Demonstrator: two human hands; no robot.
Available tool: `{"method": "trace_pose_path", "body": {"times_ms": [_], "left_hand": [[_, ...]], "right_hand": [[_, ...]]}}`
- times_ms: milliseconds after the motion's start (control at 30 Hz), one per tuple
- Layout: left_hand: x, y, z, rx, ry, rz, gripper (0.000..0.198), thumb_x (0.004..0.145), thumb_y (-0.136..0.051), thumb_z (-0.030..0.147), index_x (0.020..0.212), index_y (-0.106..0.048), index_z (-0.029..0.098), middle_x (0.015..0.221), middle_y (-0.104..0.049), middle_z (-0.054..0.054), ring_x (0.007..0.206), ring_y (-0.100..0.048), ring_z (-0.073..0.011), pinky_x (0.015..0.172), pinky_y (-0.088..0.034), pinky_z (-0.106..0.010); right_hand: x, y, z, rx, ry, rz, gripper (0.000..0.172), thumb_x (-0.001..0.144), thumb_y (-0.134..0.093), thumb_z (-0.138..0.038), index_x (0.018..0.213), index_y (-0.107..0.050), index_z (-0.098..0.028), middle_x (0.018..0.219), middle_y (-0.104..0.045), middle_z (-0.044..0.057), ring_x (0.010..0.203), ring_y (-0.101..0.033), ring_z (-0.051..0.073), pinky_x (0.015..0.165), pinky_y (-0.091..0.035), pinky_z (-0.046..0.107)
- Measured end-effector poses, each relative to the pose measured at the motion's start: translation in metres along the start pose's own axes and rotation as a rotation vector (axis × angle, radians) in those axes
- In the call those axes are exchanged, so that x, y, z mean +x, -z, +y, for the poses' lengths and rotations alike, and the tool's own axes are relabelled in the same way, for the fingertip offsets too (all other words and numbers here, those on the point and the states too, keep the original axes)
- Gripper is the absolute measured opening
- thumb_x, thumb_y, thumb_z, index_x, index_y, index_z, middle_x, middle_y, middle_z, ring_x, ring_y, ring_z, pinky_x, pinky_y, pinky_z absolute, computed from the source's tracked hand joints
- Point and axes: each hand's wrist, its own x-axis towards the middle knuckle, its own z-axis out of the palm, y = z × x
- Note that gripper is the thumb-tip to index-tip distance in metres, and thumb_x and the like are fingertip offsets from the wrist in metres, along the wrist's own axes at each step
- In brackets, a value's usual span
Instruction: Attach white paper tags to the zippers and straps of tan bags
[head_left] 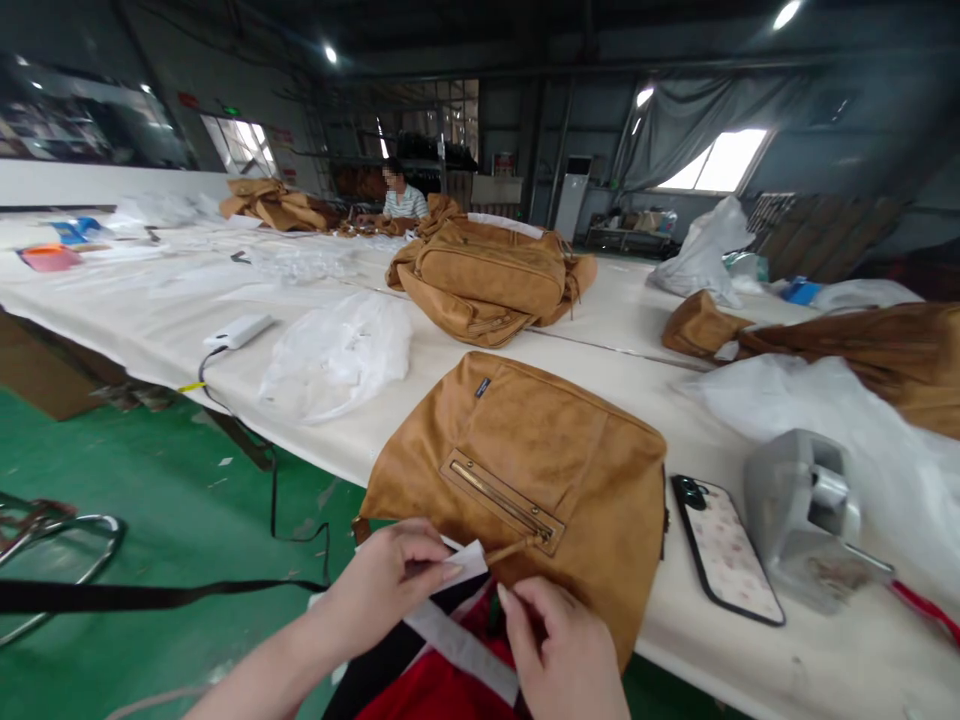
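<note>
Our left grip (394, 578) is closed on a white strip (471, 562), thumb pressed against the fingers, with the strip's free end pointing toward our right grip (561, 640). That pinch probably serves to keep the end clear. The right grip is curled, thumb and forefinger close together — we cannot tell whether anything sits between them.

Just beyond both grips lies the tan bag (570, 420), front up on the surface (637, 300), its near part hanging past the edge toward us; we judge this keeps it within easy reach. Its zip (499, 495) is ahead of the gap between the grips, the pull tab (517, 548) slanting back toward the strip. Below the grips, a pale band (465, 650) crosses red cloth (427, 690).

Right of the right grip lie the phone (731, 560) and, past it, the tape dispenser (795, 500) — likely set aside there to stay off the bag. Well ahead of the left grip sits crumpled plastic (341, 355).
</note>
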Motion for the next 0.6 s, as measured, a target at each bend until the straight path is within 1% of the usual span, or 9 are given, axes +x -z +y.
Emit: {"method": "trace_pose_path", "body": {"times_ms": [67,133,267,400,467,600], "left_hand": [[0.006,-0.002,0.004,0.006,-0.002,-0.008,0.028,0.087,-0.060,0.039,0.072,-0.073,0.019,0.070,-0.060,0.000,0.067,-0.055,-0.0115,0.059,-0.035,-0.019],[0.011,-0.006,0.010,0.005,-0.010,-0.014,0.028,0.086,-0.061,0.038,0.071,-0.073,0.018,0.069,-0.060,0.001,0.066,-0.054,-0.0115,0.059,-0.035,-0.019],[0.022,-0.015,0.023,0.010,-0.026,-0.035,0.023,0.085,-0.062,0.035,0.074,-0.074,0.018,0.071,-0.060,0.000,0.067,-0.054,-0.0115,0.059,-0.035,-0.020],[0.030,-0.020,0.036,0.020,-0.044,-0.055,0.025,0.085,-0.061,0.035,0.075,-0.075,0.018,0.073,-0.061,0.000,0.069,-0.055,-0.0122,0.062,-0.037,-0.020],[0.032,-0.022,0.039,0.024,-0.040,-0.047,0.027,0.086,-0.060,0.037,0.074,-0.075,0.018,0.071,-0.061,-0.001,0.068,-0.055,-0.0125,0.061,-0.037,-0.020],[0.035,-0.027,0.040,0.013,0.001,-0.032,0.030,0.086,-0.058,0.042,0.077,-0.075,0.018,0.072,-0.064,0.000,0.067,-0.055,-0.0127,0.060,-0.037,-0.020]], "right_hand": [[-0.004,0.012,0.000,-0.132,0.024,0.114,0.023,0.092,-0.052,-0.038,0.076,-0.061,-0.024,0.068,-0.067,0.002,0.061,-0.064,0.019,0.058,-0.039,0.027],[-0.006,0.017,0.000,-0.149,0.006,0.159,0.025,0.094,-0.049,-0.039,0.078,-0.059,-0.024,0.067,-0.066,0.001,0.059,-0.062,0.018,0.059,-0.038,0.027],[-0.006,0.015,0.000,-0.098,0.001,0.143,0.027,0.094,-0.047,-0.039,0.076,-0.058,-0.024,0.066,-0.065,0.000,0.058,-0.061,0.017,0.058,-0.038,0.027],[-0.006,0.012,0.002,-0.068,0.023,0.095,0.027,0.094,-0.048,-0.039,0.073,-0.058,-0.023,0.064,-0.065,0.001,0.057,-0.061,0.016,0.056,-0.038,0.026],[-0.006,0.011,0.004,-0.048,0.004,0.105,0.028,0.093,-0.048,-0.039,0.072,-0.058,-0.023,0.063,-0.064,0.000,0.056,-0.060,0.016,0.056,-0.038,0.026],[-0.005,0.007,0.007,0.041,-0.019,0.165,0.032,0.092,-0.049,-0.043,0.068,-0.058,-0.024,0.061,-0.064,0.000,0.054,-0.058,0.016,0.055,-0.038,0.026]]}}
